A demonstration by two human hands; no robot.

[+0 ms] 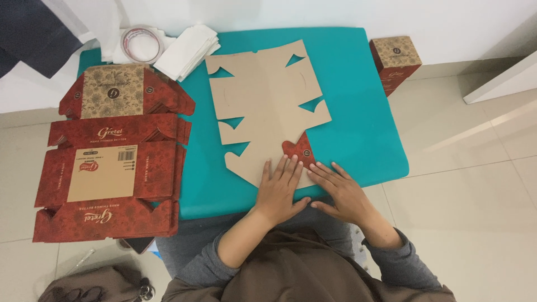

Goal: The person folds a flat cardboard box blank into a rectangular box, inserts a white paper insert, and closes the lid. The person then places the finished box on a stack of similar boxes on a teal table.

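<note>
A flat brown cardboard box blank lies plain side up on the teal table. Its near corner flap is folded over and shows its red printed side. My left hand lies flat on the blank's near edge, fingers spread. Beside it, my right hand presses flat too, its fingertips just below the red flap. Neither hand grips anything.
A stack of red printed flat box blanks covers the table's left end. Behind it are a roll of clear tape and a pile of white sheets. An assembled red box stands at the far right corner.
</note>
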